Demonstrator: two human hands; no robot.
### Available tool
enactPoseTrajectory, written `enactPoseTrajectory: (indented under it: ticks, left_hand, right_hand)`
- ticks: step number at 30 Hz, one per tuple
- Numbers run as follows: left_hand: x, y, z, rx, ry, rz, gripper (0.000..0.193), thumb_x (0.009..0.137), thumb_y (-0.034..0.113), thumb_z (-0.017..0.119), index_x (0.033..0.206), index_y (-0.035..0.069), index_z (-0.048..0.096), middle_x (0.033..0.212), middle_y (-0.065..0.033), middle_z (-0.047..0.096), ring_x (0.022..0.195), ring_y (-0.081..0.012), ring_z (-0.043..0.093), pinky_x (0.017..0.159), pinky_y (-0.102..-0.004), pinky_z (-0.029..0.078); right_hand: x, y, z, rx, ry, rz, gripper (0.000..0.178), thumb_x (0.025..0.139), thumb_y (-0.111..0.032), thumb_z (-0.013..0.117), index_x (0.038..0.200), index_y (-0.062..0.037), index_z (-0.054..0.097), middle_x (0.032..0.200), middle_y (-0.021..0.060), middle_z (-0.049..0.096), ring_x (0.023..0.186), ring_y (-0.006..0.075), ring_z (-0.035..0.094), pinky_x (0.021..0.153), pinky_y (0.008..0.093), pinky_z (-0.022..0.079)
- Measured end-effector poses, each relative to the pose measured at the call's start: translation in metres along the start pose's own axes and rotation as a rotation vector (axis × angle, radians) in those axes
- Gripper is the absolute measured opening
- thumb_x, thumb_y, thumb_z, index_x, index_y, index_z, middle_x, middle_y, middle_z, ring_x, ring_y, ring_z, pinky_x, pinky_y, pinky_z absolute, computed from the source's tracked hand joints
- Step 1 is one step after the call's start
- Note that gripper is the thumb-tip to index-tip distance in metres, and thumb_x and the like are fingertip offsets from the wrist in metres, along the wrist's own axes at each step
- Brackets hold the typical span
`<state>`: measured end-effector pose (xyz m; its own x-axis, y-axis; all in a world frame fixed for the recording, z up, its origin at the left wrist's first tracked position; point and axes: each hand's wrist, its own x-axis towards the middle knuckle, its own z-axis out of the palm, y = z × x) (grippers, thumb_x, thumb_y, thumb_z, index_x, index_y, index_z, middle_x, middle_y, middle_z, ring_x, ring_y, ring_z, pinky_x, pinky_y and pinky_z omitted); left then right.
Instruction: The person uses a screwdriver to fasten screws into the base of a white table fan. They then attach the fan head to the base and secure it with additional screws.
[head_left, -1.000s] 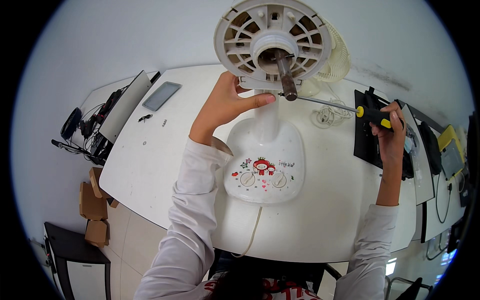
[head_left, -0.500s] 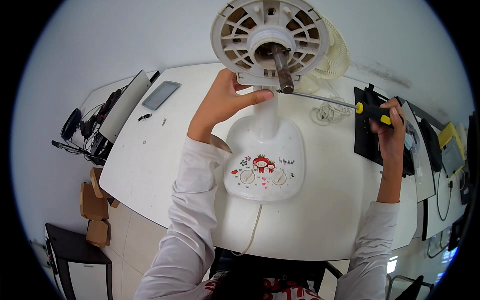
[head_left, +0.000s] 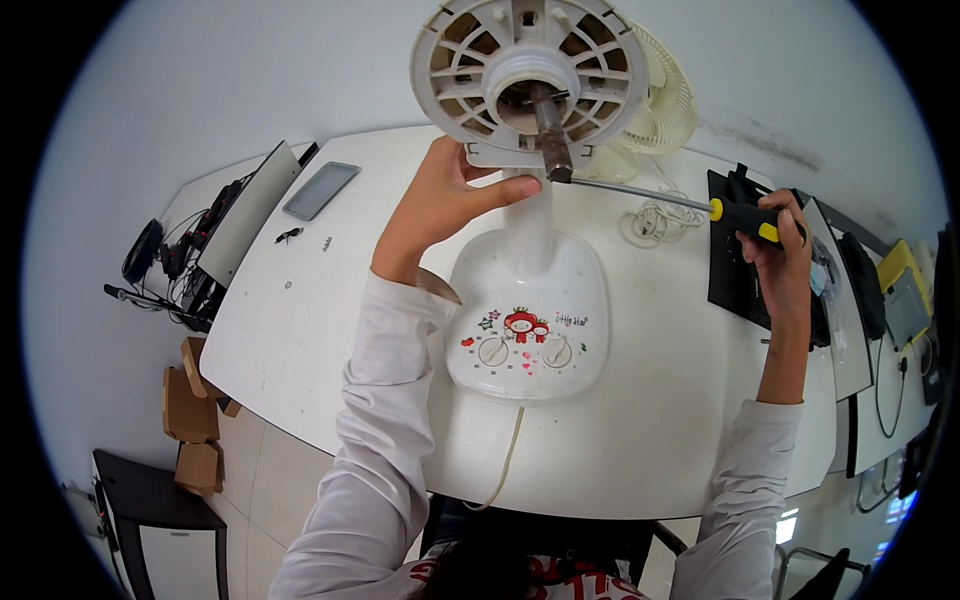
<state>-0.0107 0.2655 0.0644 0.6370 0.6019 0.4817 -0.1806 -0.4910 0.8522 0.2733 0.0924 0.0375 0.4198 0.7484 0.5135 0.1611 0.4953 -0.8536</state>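
Note:
A white table fan stands on its base (head_left: 528, 330) on the white table (head_left: 330, 320), its round motor housing (head_left: 530, 75) facing me with a metal shaft (head_left: 549, 140) sticking out. My left hand (head_left: 440, 200) grips the fan's neck just under the housing, thumb across the stem. My right hand (head_left: 775, 245) holds a screwdriver (head_left: 740, 213) by its black and yellow handle; the long blade reaches left to the underside of the housing near the shaft.
A cream fan guard (head_left: 662, 105) and a coiled white cable (head_left: 655, 220) lie behind the fan. A dark tray (head_left: 320, 190) and small screws sit at the left. Black mats and tools crowd the right side (head_left: 735, 270). Cardboard boxes (head_left: 190, 410) stand on the floor.
The fan head has shifted up and left in view. The screwdriver tip stays against the housing, and both hands keep their grips.

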Motion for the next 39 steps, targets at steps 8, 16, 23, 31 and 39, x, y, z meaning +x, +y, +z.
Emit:
enactPoseTrajectory:
  ticks: [8, 16, 23, 31, 39]
  left_hand:
    - [0.001, -0.005, -0.001, 0.002, 0.001, 0.038, 0.056, 0.066, 0.015, 0.076, 0.112, -0.002, 0.049, 0.106, -0.0105, 0.058, 0.100, -0.0202, 0.056, 0.098, -0.0385, 0.038]
    - [0.000, -0.006, -0.001, 0.014, 0.012, 0.057, 0.058, 0.065, 0.018, 0.077, 0.112, -0.001, 0.049, 0.108, -0.0105, 0.056, 0.102, -0.0215, 0.054, 0.098, -0.0416, 0.037]
    - [0.001, -0.007, 0.000, 0.001, -0.001, 0.064, 0.059, 0.065, 0.020, 0.077, 0.113, 0.000, 0.048, 0.107, -0.0104, 0.057, 0.102, -0.0215, 0.054, 0.098, -0.0418, 0.037]
    - [0.001, -0.011, -0.001, -0.002, 0.002, 0.097, 0.057, 0.066, 0.019, 0.076, 0.113, -0.001, 0.048, 0.107, -0.0105, 0.057, 0.101, -0.0217, 0.055, 0.098, -0.0416, 0.037]
    - [-0.001, -0.005, 0.001, -0.014, -0.012, 0.082, 0.057, 0.067, 0.018, 0.075, 0.112, -0.002, 0.048, 0.105, -0.0107, 0.058, 0.100, -0.0212, 0.056, 0.100, -0.0400, 0.035]
  right_hand:
    - [-0.004, -0.015, -0.020, 0.057, -0.205, 0.247, 0.045, 0.089, -0.049, 0.040, 0.092, -0.0050, 0.045, 0.053, -0.0010, 0.041, 0.039, 0.0021, 0.030, 0.035, 0.0144, 0.024]
    - [-0.007, -0.022, -0.010, -0.165, -0.122, 0.145, 0.037, 0.088, -0.040, 0.048, 0.099, -0.0046, 0.047, 0.057, -0.0014, 0.042, 0.046, 0.0021, 0.037, 0.039, 0.0146, 0.030]
    - [-0.009, -0.023, -0.014, -0.312, -0.136, 0.073, 0.031, 0.081, -0.019, 0.060, 0.107, -0.0052, 0.048, 0.088, 0.0053, 0.050, 0.068, 0.0061, 0.049, 0.050, 0.0164, 0.040]
    - [-0.007, -0.026, -0.013, -0.051, -0.126, 0.103, 0.030, 0.084, -0.013, 0.053, 0.112, -0.0048, 0.047, 0.116, 0.0089, 0.047, 0.092, 0.0122, 0.050, 0.067, 0.0206, 0.048]
    - [-0.012, -0.028, 0.007, -0.227, -0.086, -0.035, 0.042, 0.082, -0.011, 0.054, 0.122, -0.0040, 0.041, 0.122, 0.0118, 0.042, 0.113, 0.0172, 0.045, 0.089, 0.0286, 0.046]
